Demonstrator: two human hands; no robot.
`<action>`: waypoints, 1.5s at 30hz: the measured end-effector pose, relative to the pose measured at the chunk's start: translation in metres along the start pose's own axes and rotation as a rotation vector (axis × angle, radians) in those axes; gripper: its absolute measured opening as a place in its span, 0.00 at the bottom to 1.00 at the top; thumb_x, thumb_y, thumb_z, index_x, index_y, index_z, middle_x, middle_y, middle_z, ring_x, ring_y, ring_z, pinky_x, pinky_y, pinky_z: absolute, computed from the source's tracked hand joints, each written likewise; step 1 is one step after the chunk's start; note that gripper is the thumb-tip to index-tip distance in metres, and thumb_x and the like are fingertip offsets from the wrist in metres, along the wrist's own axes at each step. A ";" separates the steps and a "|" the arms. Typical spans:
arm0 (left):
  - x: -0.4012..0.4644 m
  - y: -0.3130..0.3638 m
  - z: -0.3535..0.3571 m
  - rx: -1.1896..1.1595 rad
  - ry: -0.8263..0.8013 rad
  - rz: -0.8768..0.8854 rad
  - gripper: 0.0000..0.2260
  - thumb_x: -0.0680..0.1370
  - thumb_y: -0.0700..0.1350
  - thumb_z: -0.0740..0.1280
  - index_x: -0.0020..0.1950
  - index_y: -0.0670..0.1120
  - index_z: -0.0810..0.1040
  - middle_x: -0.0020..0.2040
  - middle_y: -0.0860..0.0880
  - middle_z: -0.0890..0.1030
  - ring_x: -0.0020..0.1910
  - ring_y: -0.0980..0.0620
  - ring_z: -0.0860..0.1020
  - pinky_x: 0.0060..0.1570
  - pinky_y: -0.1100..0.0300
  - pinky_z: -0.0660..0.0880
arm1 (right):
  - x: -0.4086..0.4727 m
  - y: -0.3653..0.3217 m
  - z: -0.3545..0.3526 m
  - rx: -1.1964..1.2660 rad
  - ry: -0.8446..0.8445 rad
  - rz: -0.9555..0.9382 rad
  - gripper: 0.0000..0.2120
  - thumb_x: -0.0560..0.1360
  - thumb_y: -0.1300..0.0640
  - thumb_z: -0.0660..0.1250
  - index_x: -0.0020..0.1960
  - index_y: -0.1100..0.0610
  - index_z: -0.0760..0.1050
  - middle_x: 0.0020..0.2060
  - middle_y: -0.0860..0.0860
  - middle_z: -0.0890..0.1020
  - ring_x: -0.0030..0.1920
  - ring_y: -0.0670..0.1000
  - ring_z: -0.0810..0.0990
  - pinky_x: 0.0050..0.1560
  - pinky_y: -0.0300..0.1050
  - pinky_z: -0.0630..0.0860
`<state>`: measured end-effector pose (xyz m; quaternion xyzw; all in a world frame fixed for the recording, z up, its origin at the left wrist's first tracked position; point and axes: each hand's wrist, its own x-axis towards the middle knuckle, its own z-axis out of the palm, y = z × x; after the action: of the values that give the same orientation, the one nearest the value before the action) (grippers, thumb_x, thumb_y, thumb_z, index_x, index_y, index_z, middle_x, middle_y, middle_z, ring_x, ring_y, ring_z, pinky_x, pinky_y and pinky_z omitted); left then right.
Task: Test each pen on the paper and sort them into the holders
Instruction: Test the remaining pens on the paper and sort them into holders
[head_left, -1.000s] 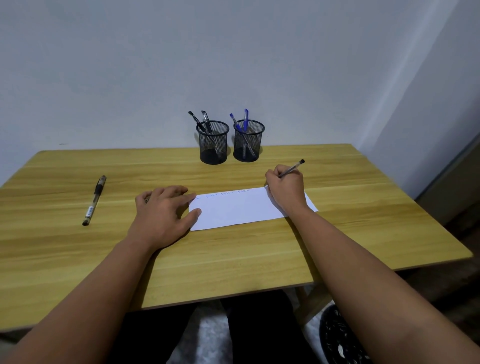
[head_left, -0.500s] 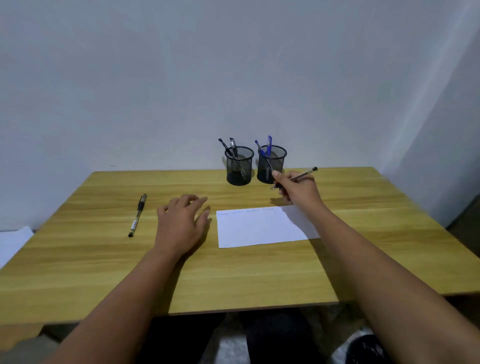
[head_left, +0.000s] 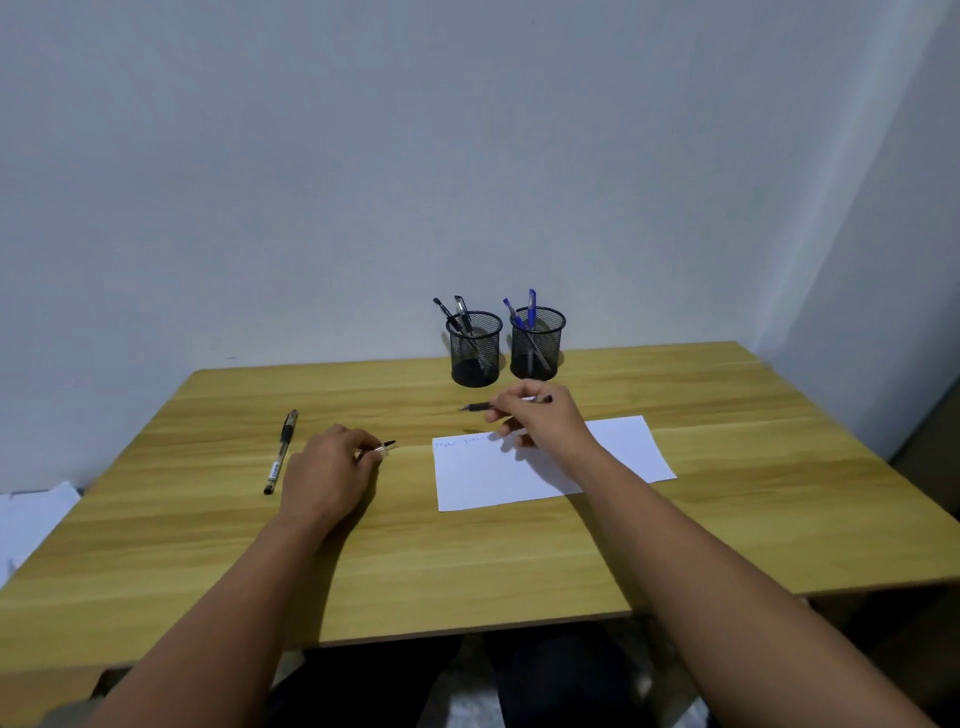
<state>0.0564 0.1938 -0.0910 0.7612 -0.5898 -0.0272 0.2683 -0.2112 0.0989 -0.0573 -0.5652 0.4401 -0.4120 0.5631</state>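
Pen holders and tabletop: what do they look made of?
Left holder and right holder: black wire mesh, most likely metal with a matte coating; the pens inside show through the perforated walls. Tabletop: light wood-grain surface with a low sheen and long streaks running along its length; whether it is laminate or solid wood cannot be told from here.

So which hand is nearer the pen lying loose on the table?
Left. The left hand sits just right of the loose pen; the right hand is far across, over the paper.
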 end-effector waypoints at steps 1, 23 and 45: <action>-0.001 0.004 -0.001 -0.073 0.001 -0.007 0.07 0.80 0.53 0.69 0.54 0.55 0.84 0.51 0.56 0.82 0.50 0.51 0.80 0.48 0.51 0.78 | -0.002 0.002 0.003 -0.003 -0.020 -0.005 0.07 0.81 0.59 0.74 0.52 0.64 0.84 0.42 0.56 0.89 0.33 0.47 0.83 0.32 0.39 0.77; -0.001 0.066 -0.019 -1.074 -0.062 -0.239 0.09 0.80 0.39 0.70 0.60 0.43 0.84 0.52 0.44 0.86 0.52 0.48 0.84 0.60 0.50 0.80 | -0.023 -0.002 0.015 0.111 -0.069 0.020 0.10 0.77 0.59 0.78 0.55 0.63 0.88 0.39 0.54 0.88 0.30 0.44 0.75 0.32 0.37 0.73; -0.009 0.178 0.010 -0.710 -0.150 -0.046 0.21 0.83 0.48 0.64 0.76 0.44 0.72 0.68 0.46 0.79 0.66 0.48 0.78 0.68 0.50 0.73 | -0.060 -0.013 -0.059 -0.293 0.138 -0.095 0.05 0.81 0.59 0.75 0.54 0.59 0.87 0.39 0.45 0.84 0.39 0.43 0.79 0.41 0.37 0.74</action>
<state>-0.1071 0.1694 -0.0230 0.6295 -0.5444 -0.2921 0.4712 -0.2839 0.1401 -0.0404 -0.6319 0.5058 -0.4074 0.4230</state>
